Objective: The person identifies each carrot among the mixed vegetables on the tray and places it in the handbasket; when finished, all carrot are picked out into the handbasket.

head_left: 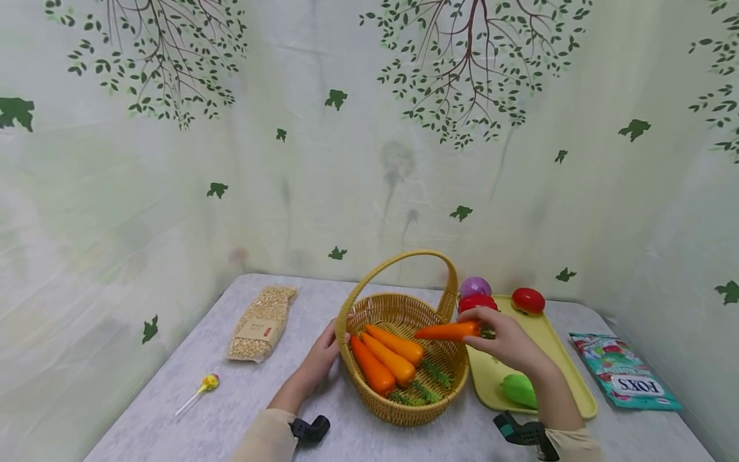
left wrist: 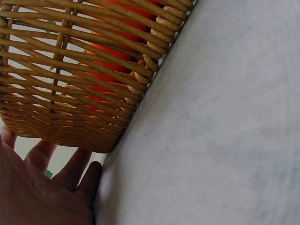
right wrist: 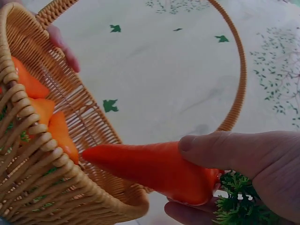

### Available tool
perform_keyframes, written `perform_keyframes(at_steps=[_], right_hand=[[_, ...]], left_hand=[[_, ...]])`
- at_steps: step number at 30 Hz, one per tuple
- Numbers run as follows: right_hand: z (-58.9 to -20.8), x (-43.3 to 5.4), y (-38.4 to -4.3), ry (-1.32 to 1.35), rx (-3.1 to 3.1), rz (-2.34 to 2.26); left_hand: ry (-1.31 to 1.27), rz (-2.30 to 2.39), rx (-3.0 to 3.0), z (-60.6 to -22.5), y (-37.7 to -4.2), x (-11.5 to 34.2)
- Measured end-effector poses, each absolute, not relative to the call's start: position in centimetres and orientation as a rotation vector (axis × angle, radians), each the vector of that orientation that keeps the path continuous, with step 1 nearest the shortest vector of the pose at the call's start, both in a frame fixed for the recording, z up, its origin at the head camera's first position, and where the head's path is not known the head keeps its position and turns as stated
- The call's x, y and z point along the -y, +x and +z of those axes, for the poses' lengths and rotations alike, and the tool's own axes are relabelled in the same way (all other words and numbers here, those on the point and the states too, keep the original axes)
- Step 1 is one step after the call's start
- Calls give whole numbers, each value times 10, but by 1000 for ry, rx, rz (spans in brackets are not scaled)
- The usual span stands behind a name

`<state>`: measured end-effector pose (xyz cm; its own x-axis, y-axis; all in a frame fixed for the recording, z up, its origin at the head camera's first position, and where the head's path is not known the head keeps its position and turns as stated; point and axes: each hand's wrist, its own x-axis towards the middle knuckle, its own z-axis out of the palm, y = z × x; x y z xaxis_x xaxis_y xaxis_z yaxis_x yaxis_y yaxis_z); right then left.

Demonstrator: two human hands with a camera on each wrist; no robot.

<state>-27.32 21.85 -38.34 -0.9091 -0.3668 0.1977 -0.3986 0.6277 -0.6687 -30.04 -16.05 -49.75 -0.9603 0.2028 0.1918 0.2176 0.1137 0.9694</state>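
Note:
A wicker basket (head_left: pixel 404 410) with a tall arched handle stands mid-table. Several orange carrots (head_left: pixel 387 359) with green leafy tops lie in it. My left hand (head_left: pixel 317 362) holds the basket's left side near the handle's base; in the left wrist view, spread fingers (left wrist: pixel 70 173) lie against the outer weave. My right hand (head_left: pixel 505 337) pinches another carrot (head_left: pixel 447 331) by its thick end, between thumb and fingers. Its tip points left above the basket's right rim. Green leaves (right wrist: pixel 241 199) of that carrot show beneath my palm in the right wrist view.
Right of the basket, a yellow tray (head_left: pixel 568 378) carries a green vegetable (head_left: pixel 519 390), red items (head_left: pixel 528 301) and a purple ball-shaped item (head_left: pixel 475 287). A teal FOX'S packet (head_left: pixel 626 372) lies far right. At left are a bag of grains (head_left: pixel 262 324) and a lollipop (head_left: pixel 208 383).

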Motion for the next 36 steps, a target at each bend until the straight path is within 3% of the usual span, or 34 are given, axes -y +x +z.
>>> perform_keyframes(at_steps=[36], right_hand=[[-419,-172,-289,840,2673,997]], left_hand=[[-433,-2042,2333,-499,-305,157]])
